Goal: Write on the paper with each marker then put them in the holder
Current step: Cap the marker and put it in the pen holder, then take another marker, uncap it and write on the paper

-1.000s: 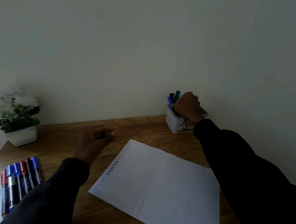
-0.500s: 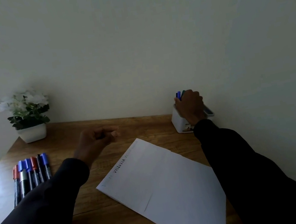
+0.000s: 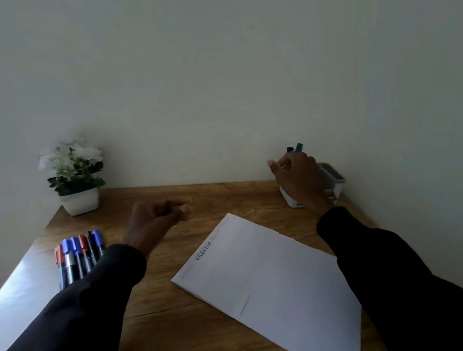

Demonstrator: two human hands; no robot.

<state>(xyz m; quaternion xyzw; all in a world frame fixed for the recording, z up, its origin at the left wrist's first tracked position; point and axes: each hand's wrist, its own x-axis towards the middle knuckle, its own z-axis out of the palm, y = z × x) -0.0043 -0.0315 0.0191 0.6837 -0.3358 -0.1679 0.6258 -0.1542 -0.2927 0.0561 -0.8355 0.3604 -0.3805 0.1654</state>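
Right grip [image 3: 296, 177] is at the holder [image 3: 334, 182], far right of the worktop [image 3: 165, 341] by the wall. Its fingers are loose & part spread w/ nothing seen in them, so I read it as empty. Teal & dark marker tops [image 3: 298, 147] stick up behind it, i.e. already in the holder. Left grip [image 3: 158, 219] hovers mid-worktop, fingers curled in to thumb, nothing visible inside. The other markers [image 3: 78, 256] lie in a row at the left edge, barrels touching, caps away from the person, near ends hid by the left sleeve. Paper [image 3: 265, 272] lies flat btw the arms, a little writing near its far-left corner. Handling, my guess: markers are light, stiff, smooth plastic, prob. roll if nudged, & packed w/ no finger room btw barrels. Best take an outer one, pinch at cap end, lift out, then regrip mid-barrel to write. Cap wants a firm pull w/ other hand. Paper is thin & may slide on wood, so pin it. Holder looks small & light, so it may tip if a marker is jammed in.
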